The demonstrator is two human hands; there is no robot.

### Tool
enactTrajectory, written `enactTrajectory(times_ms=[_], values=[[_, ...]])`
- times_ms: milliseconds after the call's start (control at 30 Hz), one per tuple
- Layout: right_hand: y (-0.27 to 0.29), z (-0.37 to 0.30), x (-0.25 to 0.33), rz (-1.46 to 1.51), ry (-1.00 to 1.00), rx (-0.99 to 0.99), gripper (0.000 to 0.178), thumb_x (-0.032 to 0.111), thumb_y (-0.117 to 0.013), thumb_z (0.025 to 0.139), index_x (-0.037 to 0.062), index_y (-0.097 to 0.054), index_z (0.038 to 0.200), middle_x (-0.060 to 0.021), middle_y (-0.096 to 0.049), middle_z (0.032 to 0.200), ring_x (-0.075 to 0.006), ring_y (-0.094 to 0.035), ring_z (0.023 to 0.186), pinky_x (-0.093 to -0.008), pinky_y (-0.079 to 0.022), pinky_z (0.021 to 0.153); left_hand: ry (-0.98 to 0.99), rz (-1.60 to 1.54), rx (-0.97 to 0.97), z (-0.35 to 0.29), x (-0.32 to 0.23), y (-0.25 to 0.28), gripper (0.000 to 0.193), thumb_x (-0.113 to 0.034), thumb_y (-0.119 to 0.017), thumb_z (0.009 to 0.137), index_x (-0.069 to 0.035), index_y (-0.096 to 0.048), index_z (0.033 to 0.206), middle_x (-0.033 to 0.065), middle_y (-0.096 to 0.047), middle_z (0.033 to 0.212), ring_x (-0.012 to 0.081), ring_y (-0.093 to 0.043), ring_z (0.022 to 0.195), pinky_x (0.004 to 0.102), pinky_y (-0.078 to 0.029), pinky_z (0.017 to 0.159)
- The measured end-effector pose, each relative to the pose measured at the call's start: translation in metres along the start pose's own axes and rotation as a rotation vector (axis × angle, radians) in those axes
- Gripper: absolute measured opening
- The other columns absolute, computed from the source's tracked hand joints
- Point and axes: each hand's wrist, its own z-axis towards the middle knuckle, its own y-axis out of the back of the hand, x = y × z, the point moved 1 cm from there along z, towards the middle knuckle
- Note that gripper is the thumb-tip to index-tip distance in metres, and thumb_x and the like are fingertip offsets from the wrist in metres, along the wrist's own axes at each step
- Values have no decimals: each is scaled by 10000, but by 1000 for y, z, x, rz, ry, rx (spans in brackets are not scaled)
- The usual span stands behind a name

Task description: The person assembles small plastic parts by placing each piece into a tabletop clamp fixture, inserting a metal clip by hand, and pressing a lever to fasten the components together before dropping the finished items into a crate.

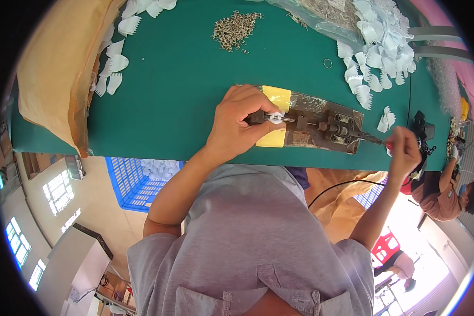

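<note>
My left hand [236, 122] pinches a small white plastic piece [275, 117] between thumb and forefinger. It holds the piece at the jaw end of a hand-operated push clamp [342, 129]. That clamp is bolted to a brown base plate [303, 140], which has yellow tape [271, 139] across its left part. To the right, my right hand [404, 152] is closed around the clamp's lever, whose red grip [388, 145] shows partly beside the fingers. A loose white toothed piece [386, 120] lies just above that hand.
A pile of small metal clips [234, 31] sits at the far middle of the green table [168, 89]. White toothed pieces [382, 47] heap up at the far right, beside a clear plastic bag [321, 16]. A brown paper sack [58, 73] stands left; a blue basket [122, 184] is below. Other people work at right.
</note>
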Motion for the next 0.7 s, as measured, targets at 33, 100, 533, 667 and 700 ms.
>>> enactTrajectory(times_ms=[33,100,533,667,700], values=[[2,4,-1,234,93,-67,166,133,-649,1063,6,-750,1029,-22,-687,829,-50,-589,725,-212,-398,598,-1,-4,-6,0,0,-1,277,-118,-936,708,-87,-708,863,19,-618,772,218,-557,749,345,-427,812],[-15,-1,37,227,111,-53,263,167,-571,1099,-8,-746,1009,-15,-666,823,-58,-549,718,-226,-381,613,-7,15,29,0,-1,2,257,-76,-932,729,-73,-737,896,20,-672,835,197,-590,805,335,-448,820],[-9,17,4,1622,-61,147,341,259,-478,1132,57,-559,870,62,-230,524,-62,-198,496,-278,-229,453,-5,-7,59,5,-2,-5,238,-102,-936,752,-89,-745,894,5,-709,844,175,-607,825,330,-432,863],[-70,-10,77,184,635,-60,317,208,-570,1057,38,-542,791,60,-295,597,-77,-264,531,-297,-211,486,2,24,51,-1,-3,2,231,-100,-932,761,-90,-743,895,2,-712,852,176,-615,840,327,-432,870],[-73,-16,99,254,301,-211,326,124,-551,1051,-5,-640,765,33,-535,593,-73,-421,516,-239,-276,498,6,19,45,-2,-1,3,231,-97,-930,764,-90,-745,903,2,-712,856,176,-616,845,326,-433,873]])
